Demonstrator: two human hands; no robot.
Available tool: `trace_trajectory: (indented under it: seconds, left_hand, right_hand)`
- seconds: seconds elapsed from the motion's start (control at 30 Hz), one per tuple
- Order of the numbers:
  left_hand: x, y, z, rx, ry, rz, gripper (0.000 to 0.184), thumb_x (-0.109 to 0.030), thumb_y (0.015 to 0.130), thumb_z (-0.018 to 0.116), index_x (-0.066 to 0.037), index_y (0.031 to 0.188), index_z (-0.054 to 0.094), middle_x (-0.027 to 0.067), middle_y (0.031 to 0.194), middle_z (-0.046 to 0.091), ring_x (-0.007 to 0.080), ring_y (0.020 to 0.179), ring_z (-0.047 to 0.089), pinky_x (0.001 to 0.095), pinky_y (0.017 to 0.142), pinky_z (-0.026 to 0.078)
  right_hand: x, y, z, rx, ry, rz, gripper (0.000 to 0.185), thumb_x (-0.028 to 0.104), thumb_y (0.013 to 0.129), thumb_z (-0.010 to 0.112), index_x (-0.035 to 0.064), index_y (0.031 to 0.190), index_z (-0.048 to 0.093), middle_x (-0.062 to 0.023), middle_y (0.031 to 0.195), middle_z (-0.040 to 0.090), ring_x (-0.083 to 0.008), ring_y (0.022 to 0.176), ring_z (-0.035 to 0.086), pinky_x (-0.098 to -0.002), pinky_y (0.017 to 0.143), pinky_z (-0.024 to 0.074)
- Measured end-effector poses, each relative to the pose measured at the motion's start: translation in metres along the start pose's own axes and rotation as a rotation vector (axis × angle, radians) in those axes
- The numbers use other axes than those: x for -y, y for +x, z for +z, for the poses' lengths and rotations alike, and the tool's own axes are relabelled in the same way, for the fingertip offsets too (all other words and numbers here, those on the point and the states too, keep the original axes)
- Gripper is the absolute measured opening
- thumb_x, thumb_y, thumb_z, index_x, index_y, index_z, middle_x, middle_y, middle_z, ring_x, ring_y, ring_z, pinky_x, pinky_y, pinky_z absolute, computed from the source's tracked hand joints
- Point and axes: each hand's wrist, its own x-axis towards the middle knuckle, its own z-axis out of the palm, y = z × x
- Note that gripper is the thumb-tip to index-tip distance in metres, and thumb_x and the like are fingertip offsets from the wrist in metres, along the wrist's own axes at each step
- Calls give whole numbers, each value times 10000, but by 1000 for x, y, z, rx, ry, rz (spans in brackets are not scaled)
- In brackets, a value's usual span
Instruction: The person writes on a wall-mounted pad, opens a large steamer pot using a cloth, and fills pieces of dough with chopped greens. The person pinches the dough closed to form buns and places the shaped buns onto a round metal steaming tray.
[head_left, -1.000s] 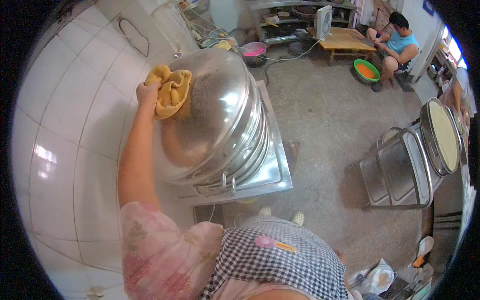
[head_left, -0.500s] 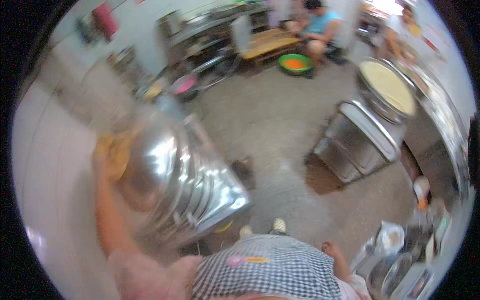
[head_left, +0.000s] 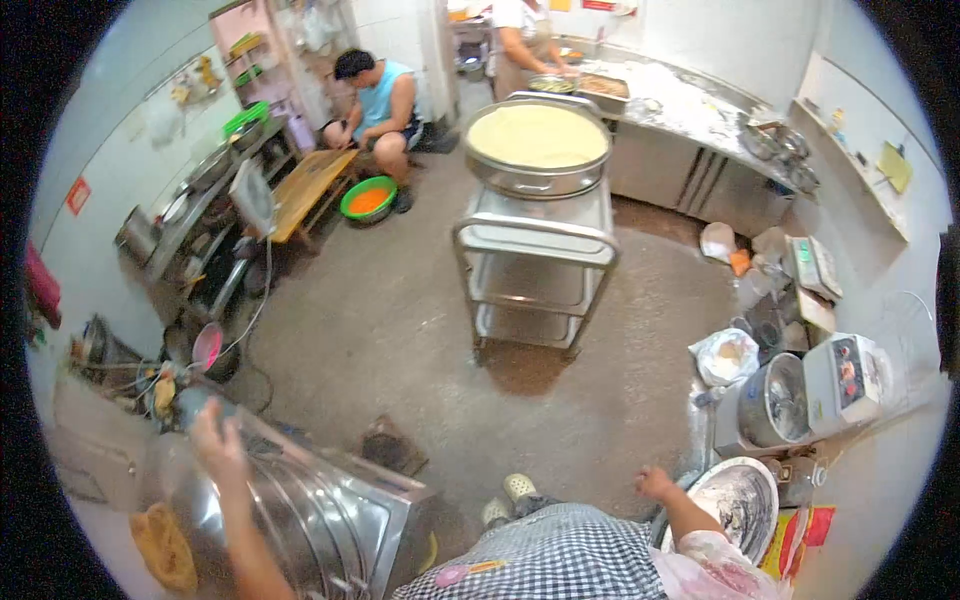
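Observation:
My left hand (head_left: 218,440) is raised over the stacked metal steamer (head_left: 290,510), fingers stretched out and holding nothing. A domed shiny lid (head_left: 205,490) tops the stack. Against the wall side of that lid rests a yellow-brown cloth (head_left: 165,545), apart from my hand. My right hand (head_left: 655,484) hangs beside my checked apron (head_left: 560,550), with its fingers loosely apart and nothing visible in them. Close by it stands a large metal bowl (head_left: 765,510) with white powder inside.
A metal trolley (head_left: 535,240) carries a round pan of pale batter (head_left: 538,137). A seated person (head_left: 385,105) is near a green basin (head_left: 368,200) of orange food. Another person (head_left: 525,45) stands at the floury counter (head_left: 680,95). A mixer (head_left: 845,385) stands at right.
My left hand has let go of the yellow-brown cloth and moved away from it. My view has swung to the right, bringing the trolley to the middle.

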Motion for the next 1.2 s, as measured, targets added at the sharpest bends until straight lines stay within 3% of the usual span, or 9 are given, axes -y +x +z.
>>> trace_trajectory:
  seconds: [0.2,0.4,0.6,0.63,0.87,0.93,1.0,1.07,1.2]
  left_hand:
    - [-185,-43,151,292,-430,247,407,-25,701,648,-23,1100,566,139,1057,582,304,1007,524,398,905,400]
    - [-395,-41,223,338,-498,726,456,-104,704,703,-42,1124,536,135,1051,564,316,997,517,431,878,396]
    - [-562,8,287,384,-612,695,452,-253,781,648,-21,1148,522,163,1061,562,327,1016,509,421,881,387]
    - [-580,18,303,353,-624,696,444,-265,789,639,-17,1140,526,167,1072,565,329,1021,510,421,886,386]
    - [-697,127,404,244,-581,638,414,-317,817,605,-10,1092,562,174,1033,581,338,989,526,430,857,403]
    - [-720,166,432,255,-486,599,415,-338,831,585,-14,1089,570,174,1013,588,333,977,534,427,844,411]
    - [-738,200,463,245,-364,503,416,-365,847,556,-16,1072,585,170,998,599,330,965,546,425,840,421]
    - [-743,227,496,278,-347,381,424,-383,851,538,-17,1056,607,178,986,603,332,964,551,435,837,429]
    - [-740,258,540,542,-186,250,494,-445,859,475,9,957,644,214,949,614,358,945,565,422,837,437]
  right_hand:
    - [-5,-75,-18,-29,371,23,239,204,783,579,43,935,670,-98,791,660,-202,737,618,-331,658,481]
    - [-155,-58,28,-191,651,104,206,189,754,623,32,876,677,-98,764,663,-180,716,608,-319,632,481]
    - [-302,-1,11,-330,428,245,179,97,787,574,-50,859,645,-117,774,658,-170,645,599,-299,562,475]
    - [-296,-5,-30,-216,639,434,188,86,799,556,-37,923,624,-109,777,646,-175,597,590,-305,511,470]
    - [-369,107,-113,-284,876,444,153,88,819,525,28,951,574,-63,726,595,-177,598,602,-318,480,482]
    - [-377,141,-152,-308,713,326,269,221,825,514,60,1014,617,-109,924,619,-276,832,589,-398,709,465]
    - [-374,175,-208,-319,811,417,175,103,820,537,12,963,582,-59,730,594,-170,620,594,-314,482,477]
    - [-434,227,-209,-354,739,173,197,140,834,527,6,956,604,-77,784,599,-199,681,579,-319,573,463]
    - [-446,284,-290,-109,1014,286,316,292,878,467,66,1042,615,-147,993,611,-306,926,559,-422,818,430]
